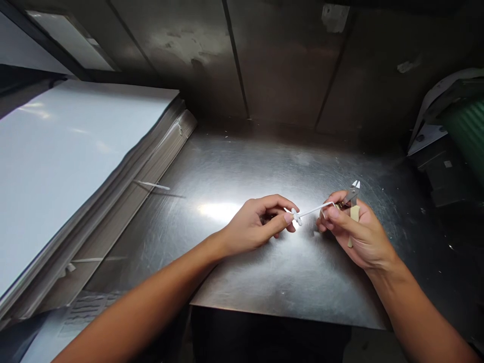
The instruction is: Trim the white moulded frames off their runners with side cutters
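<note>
My left hand (257, 224) pinches the cross-shaped end of a thin white plastic rod (312, 210) between thumb and forefinger. The rod runs right and bends at its far end, beside the fingers of my right hand (357, 234). That hand grips small side cutters (351, 197) with beige handles, their bare metal jaws pointing up and away from me. Part of the cutters is hidden by my fingers. Both hands are held just above a scratched steel tabletop (242, 272), and I cannot tell if they touch it.
A thick stack of white sheets (75, 166) lies along the table's left side, with a thin white plastic strip (152, 185) at its edge. A metal wall (234, 65) stands behind the table. Dark equipment with a green corrugated part (467, 136) sits at the right.
</note>
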Demonstrator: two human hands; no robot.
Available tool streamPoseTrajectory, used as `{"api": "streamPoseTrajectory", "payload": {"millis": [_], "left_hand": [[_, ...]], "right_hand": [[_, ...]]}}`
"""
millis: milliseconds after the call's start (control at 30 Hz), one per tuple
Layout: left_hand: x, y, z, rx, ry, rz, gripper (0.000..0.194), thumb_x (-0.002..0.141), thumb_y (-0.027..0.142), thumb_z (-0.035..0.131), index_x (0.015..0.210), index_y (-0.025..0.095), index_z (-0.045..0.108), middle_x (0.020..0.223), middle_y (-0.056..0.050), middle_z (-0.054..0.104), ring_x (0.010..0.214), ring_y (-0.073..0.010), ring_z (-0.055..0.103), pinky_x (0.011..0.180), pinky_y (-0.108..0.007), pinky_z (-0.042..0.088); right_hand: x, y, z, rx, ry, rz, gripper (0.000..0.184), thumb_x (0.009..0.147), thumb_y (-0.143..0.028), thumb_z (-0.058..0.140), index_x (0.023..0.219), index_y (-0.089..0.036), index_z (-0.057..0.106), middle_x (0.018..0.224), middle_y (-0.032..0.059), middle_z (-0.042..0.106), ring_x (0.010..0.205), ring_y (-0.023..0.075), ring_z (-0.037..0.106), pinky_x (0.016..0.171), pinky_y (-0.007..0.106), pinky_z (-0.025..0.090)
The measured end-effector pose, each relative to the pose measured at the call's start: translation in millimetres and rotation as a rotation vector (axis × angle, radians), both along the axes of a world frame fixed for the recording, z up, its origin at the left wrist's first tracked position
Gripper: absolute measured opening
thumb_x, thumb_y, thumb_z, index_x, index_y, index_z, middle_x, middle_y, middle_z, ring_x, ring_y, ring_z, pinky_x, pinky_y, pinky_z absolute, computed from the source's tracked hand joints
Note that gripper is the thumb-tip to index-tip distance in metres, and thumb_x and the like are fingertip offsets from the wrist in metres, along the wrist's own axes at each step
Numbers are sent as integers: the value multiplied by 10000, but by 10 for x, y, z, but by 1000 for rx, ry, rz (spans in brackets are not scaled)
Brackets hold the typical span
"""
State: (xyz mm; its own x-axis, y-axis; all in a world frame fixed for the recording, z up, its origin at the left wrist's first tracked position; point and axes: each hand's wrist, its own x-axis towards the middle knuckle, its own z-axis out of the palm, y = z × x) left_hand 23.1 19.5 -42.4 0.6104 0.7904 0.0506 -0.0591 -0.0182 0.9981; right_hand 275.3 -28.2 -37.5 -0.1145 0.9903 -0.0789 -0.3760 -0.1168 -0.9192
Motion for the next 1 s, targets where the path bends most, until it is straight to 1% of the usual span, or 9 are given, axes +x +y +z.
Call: {"api": "streamPoseTrajectory", "payload": {"millis": [133,200,333,400,533,667,767,900,1000], "left_hand": [[-2,-12,2,12,7,29,176,1076,303,748,1138,140,770,987,-68,794,682,-102,663,631,-188,550],[2,-13,1,-14,-11,21,187,1076,318,756,1134,141,775,1005,-75,794,675,-102,656,605,-189,531],[27,-1,-23,-161,-58,-52,324,1097,444,749,1186,133,757,1022,-118,806,656,-126,660,522,-188,469],[46,5,-49,-243,-57,-99,376,1107,500,731,1172,130,741,1005,-135,811,649,-136,667,504,-182,455],[85,0,-111,-344,-67,-216,411,1133,532,673,1084,126,717,978,-154,817,639,-130,668,499,-168,447],[105,-20,-157,-356,-25,-271,412,1156,522,634,1088,127,727,998,-155,818,645,-124,668,497,-161,440],[99,-20,-187,-330,15,-230,427,1158,546,635,1151,132,740,1001,-140,813,640,-126,670,478,-156,428],[80,7,-201,-281,45,-101,418,1155,538,641,1212,139,751,973,-109,801,615,-116,643,466,-150,434],[71,34,-184,-238,54,-4,389,1155,503,635,1193,133,750,932,-94,791,602,-107,619,463,-143,421]], "right_hand": [[-10,0,2,-3,14,5,288,971,-351,1017,1060,-234,769,823,7,602,752,200,554,735,319,515],[-17,0,2,-16,19,2,306,956,-356,1033,1065,-239,772,821,4,599,742,198,551,727,315,516],[-22,-4,-21,-43,12,16,339,937,-388,1052,1126,-249,807,829,16,625,735,203,556,720,316,509],[-21,-8,-38,-41,5,36,324,953,-400,1040,1147,-251,828,820,24,639,748,210,572,737,317,503],[-23,-9,-44,-14,-6,69,253,992,-408,1004,1015,-219,837,796,35,621,753,207,558,730,304,478],[-31,-10,-19,2,-12,71,263,1004,-408,991,977,-214,815,799,35,617,754,208,543,739,307,478],[-30,-14,-12,7,-27,44,321,977,-435,1010,942,-221,773,807,30,610,756,217,552,742,322,487],[-14,-15,-23,11,-78,11,341,961,-454,1009,948,-224,757,834,24,606,760,221,558,737,335,483],[-4,-13,-33,73,-258,-46,273,983,-434,970,978,-235,783,867,28,648,762,228,578,728,346,474]]}}
